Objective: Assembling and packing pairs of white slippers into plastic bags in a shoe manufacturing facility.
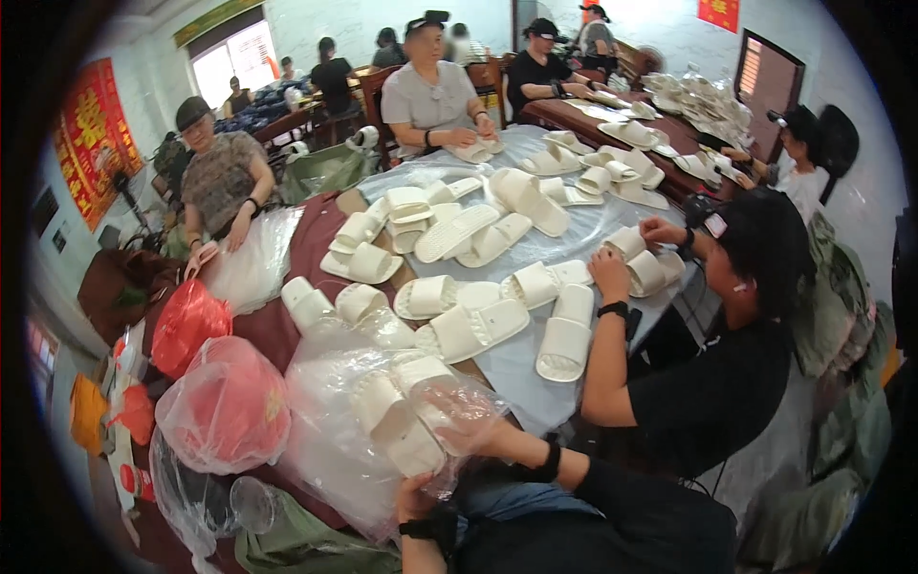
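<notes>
A pair of cream slippers [390, 430] is in front of me, with clear plastic film partly over it. My left hand [417, 496] is closed on the near end of the pair, its fingertips partly hidden. From the right, my right hand [463, 413] grips the side of the same pair, blurred behind a clear plastic bag [483, 394]. More clear bags [320, 421] lie bunched to the left of the slippers. Just beyond my hands rest other cream slippers [473, 328] on the table.
Red bundles in clear plastic [229, 407] sit at the left. Many loose slippers [459, 232] cover the plastic-covered table [516, 368]. A co-worker [717, 383] handles slippers close on my right; others sit across. A clear cup [253, 502] stands near green cloth [306, 540].
</notes>
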Motion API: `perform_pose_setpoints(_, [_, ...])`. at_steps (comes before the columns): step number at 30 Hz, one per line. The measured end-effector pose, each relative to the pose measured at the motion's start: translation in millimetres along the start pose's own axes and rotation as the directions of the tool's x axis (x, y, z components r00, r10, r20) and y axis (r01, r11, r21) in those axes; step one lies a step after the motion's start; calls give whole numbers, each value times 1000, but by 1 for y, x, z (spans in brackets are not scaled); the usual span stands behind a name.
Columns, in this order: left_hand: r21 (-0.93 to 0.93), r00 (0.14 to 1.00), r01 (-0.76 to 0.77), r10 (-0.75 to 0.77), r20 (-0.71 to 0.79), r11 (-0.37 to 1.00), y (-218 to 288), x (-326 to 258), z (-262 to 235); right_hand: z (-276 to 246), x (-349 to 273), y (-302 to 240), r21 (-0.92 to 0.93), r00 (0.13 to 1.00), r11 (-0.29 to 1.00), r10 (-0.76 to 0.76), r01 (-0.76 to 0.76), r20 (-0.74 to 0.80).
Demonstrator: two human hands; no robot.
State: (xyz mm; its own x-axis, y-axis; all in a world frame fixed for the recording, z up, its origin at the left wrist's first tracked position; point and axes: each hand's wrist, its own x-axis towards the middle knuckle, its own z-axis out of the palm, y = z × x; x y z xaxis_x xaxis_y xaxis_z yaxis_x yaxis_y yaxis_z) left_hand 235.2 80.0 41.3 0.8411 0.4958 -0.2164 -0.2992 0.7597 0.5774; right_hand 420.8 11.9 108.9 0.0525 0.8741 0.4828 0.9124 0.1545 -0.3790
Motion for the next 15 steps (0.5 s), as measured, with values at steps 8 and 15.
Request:
perform_pose_setpoints(8, [-323,997,-2,28,76,946,20,-12,43,-28,-39,16,-69,973,987,157,-147,169])
perform_pose_setpoints(15, [-66,993,2,-10,-121,998,39,-23,49,-34,-29,32,-213,993,976,63,-41,100])
